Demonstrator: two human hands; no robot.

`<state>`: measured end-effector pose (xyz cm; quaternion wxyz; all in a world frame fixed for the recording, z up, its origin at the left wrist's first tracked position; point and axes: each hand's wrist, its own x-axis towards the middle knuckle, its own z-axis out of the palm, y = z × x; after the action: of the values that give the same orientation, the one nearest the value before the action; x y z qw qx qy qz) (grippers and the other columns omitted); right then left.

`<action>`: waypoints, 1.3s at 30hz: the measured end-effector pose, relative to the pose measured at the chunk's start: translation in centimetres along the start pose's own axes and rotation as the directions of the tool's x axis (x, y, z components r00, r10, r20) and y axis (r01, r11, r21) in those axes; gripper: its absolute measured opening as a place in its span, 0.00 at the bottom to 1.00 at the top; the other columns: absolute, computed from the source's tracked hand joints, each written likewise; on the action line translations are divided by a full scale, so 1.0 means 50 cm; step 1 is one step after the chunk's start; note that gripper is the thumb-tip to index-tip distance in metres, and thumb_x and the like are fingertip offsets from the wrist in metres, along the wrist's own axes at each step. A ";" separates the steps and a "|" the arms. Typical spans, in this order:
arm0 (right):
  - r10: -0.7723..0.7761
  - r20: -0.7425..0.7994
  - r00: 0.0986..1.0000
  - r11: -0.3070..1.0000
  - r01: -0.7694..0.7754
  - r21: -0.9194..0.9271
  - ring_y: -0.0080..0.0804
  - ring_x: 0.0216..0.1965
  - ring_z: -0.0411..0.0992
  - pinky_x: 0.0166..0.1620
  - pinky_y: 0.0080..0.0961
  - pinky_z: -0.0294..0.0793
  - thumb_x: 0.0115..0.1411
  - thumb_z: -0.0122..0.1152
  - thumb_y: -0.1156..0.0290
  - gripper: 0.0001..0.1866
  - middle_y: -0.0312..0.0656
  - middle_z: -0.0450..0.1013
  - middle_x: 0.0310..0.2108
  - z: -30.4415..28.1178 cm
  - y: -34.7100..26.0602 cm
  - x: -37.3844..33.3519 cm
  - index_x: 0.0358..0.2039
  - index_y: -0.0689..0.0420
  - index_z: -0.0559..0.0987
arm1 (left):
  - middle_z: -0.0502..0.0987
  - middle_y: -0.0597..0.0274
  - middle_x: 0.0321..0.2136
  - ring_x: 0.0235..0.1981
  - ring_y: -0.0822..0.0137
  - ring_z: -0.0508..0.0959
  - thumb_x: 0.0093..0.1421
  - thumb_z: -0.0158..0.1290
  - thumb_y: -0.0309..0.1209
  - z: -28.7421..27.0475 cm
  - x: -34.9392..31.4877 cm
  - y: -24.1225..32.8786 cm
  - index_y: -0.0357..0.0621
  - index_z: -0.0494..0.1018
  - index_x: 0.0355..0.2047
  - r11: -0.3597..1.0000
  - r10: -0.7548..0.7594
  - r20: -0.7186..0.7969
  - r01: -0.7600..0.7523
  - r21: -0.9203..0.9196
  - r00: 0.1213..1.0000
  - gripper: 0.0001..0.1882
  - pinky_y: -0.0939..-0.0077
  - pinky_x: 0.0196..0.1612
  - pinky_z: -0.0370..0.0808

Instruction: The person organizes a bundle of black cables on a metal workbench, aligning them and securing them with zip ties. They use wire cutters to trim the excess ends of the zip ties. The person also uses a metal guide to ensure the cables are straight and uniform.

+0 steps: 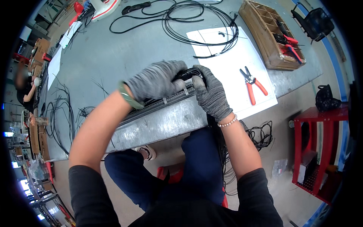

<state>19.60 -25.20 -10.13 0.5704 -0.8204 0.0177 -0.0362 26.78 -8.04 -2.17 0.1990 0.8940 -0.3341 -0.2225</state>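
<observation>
My left hand [157,80], in a grey knitted glove, is closed over a bundle of black cables [186,74] at the front edge of the table. My right hand [212,92], gloved the same way, grips the right end of this bundle, its thumb pressed against it. Under my hands lies a long dark slotted strip [172,99] with pale clips across it, running along the table edge. Black cables hang from beneath my right hand toward the floor. The palms hide part of the bundle.
Red-handled pliers [251,86] lie on white paper [242,53] to the right. A coiled black cable [200,22] rests behind. A wooden tool box [264,45] stands at the far right, with a red cart [319,151] beyond the table. Loose wires [64,109] lie left; another person [28,89] is further left.
</observation>
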 end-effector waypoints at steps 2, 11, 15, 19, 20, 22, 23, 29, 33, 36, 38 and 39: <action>-0.006 0.000 1.000 1.000 0.006 0.014 0.48 0.44 0.76 0.49 0.35 0.73 0.65 0.51 0.59 0.22 0.56 0.75 0.42 0.002 0.000 -0.004 0.53 0.61 0.70 | 0.77 0.52 0.34 0.39 0.51 0.77 0.55 0.53 0.29 -0.010 -0.004 -0.039 0.41 0.71 0.48 0.966 0.211 -0.056 -0.200 0.164 0.976 0.19 0.61 0.45 0.75; -0.058 0.019 0.998 0.997 0.058 0.047 0.47 0.41 0.77 0.46 0.34 0.74 0.65 0.51 0.59 0.21 0.54 0.76 0.38 0.008 -0.015 -0.015 0.52 0.59 0.71 | 0.75 0.59 0.32 0.40 0.56 0.74 0.57 0.52 0.33 -0.005 0.040 -0.055 0.48 0.76 0.35 0.822 0.272 -0.062 -0.199 0.534 0.960 0.07 0.61 0.42 0.74; -0.050 -0.023 0.998 0.999 0.049 -0.022 0.51 0.41 0.76 0.46 0.36 0.74 0.65 0.51 0.59 0.21 0.55 0.76 0.37 0.026 -0.008 -0.016 0.53 0.58 0.70 | 0.74 0.59 0.31 0.39 0.56 0.74 0.56 0.51 0.32 0.001 0.047 -0.076 0.48 0.75 0.33 0.828 0.241 -0.162 -0.116 0.548 0.957 0.06 0.60 0.41 0.73; -0.036 -0.024 0.999 0.992 0.033 -0.121 0.54 0.40 0.76 0.45 0.38 0.74 0.65 0.50 0.58 0.22 0.57 0.76 0.37 0.025 0.006 -0.017 0.53 0.58 0.70 | 0.75 0.56 0.31 0.39 0.54 0.74 0.55 0.51 0.34 -0.011 0.033 -0.031 0.46 0.75 0.33 0.769 0.210 -0.071 -0.120 0.628 0.975 0.08 0.59 0.42 0.72; -0.026 -0.031 0.999 0.988 0.021 -0.153 0.55 0.40 0.76 0.45 0.39 0.74 0.65 0.50 0.57 0.22 0.57 0.76 0.37 0.021 0.009 -0.019 0.53 0.58 0.70 | 0.76 0.54 0.31 0.39 0.53 0.75 0.56 0.50 0.34 -0.011 0.023 -0.004 0.45 0.75 0.33 0.820 0.125 -0.065 -0.066 0.569 0.990 0.09 0.57 0.43 0.72; -0.008 -0.017 1.000 0.989 0.005 -0.149 0.55 0.40 0.76 0.45 0.39 0.74 0.65 0.50 0.56 0.22 0.58 0.76 0.37 0.022 0.012 -0.012 0.53 0.59 0.69 | 0.77 0.51 0.30 0.37 0.52 0.77 0.59 0.48 0.35 -0.013 0.007 0.012 0.42 0.75 0.33 0.897 -0.005 -0.071 0.036 0.441 0.997 0.11 0.58 0.44 0.73; 0.001 -0.007 1.000 0.989 -0.002 -0.146 0.55 0.40 0.76 0.45 0.39 0.74 0.65 0.50 0.56 0.23 0.58 0.76 0.37 0.023 0.010 -0.010 0.53 0.59 0.69 | 0.78 0.50 0.29 0.36 0.52 0.78 0.59 0.49 0.37 -0.018 0.000 0.019 0.41 0.76 0.34 0.926 -0.075 -0.057 0.090 0.367 0.996 0.13 0.59 0.44 0.73; 0.154 0.144 0.977 0.974 -0.175 0.144 0.40 0.38 0.76 0.44 0.33 0.74 0.70 0.39 0.52 0.24 0.50 0.76 0.34 0.017 0.016 -0.012 0.51 0.60 0.71 | 0.80 0.49 0.28 0.33 0.53 0.80 0.56 0.54 0.42 -0.003 -0.015 0.026 0.41 0.78 0.41 0.951 -0.141 -0.016 0.139 0.276 0.990 0.19 0.62 0.42 0.75; 0.111 0.152 0.982 0.993 -0.115 0.016 0.44 0.38 0.76 0.44 0.35 0.73 0.70 0.37 0.51 0.26 0.53 0.76 0.34 0.016 0.003 -0.013 0.50 0.61 0.72 | 0.79 0.50 0.26 0.32 0.54 0.80 0.55 0.55 0.38 0.016 -0.009 0.016 0.41 0.78 0.39 0.969 -0.133 -0.070 0.145 0.200 0.989 0.16 0.63 0.40 0.75; 0.034 0.060 0.998 0.999 -0.032 -0.037 0.50 0.38 0.75 0.45 0.38 0.73 0.69 0.39 0.51 0.25 0.55 0.76 0.34 0.030 0.029 -0.008 0.50 0.61 0.72 | 0.78 0.48 0.27 0.33 0.53 0.79 0.55 0.54 0.37 0.031 0.002 0.014 0.39 0.78 0.38 0.974 -0.099 -0.128 0.122 0.192 0.987 0.15 0.63 0.41 0.74; 0.009 0.025 1.000 0.999 -0.008 -0.043 0.54 0.39 0.75 0.46 0.40 0.72 0.68 0.41 0.51 0.25 0.56 0.76 0.34 0.030 0.032 -0.004 0.49 0.61 0.72 | 0.78 0.48 0.28 0.34 0.53 0.79 0.56 0.54 0.38 0.036 0.002 0.012 0.39 0.78 0.38 0.973 -0.067 -0.173 0.103 0.208 0.983 0.16 0.62 0.42 0.74; 0.057 0.075 0.996 0.998 -0.056 -0.025 0.51 0.37 0.75 0.44 0.38 0.73 0.67 0.43 0.51 0.25 0.55 0.76 0.33 0.026 0.030 0.001 0.49 0.61 0.71 | 0.78 0.48 0.29 0.35 0.52 0.79 0.56 0.54 0.38 0.039 -0.003 0.008 0.39 0.78 0.38 0.971 -0.046 -0.197 0.090 0.220 0.979 0.16 0.62 0.42 0.74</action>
<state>19.78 -24.51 -12.00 0.5619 -0.8269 0.0197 0.0113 25.45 -8.61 -3.54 0.1184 0.9390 -0.3060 -0.1026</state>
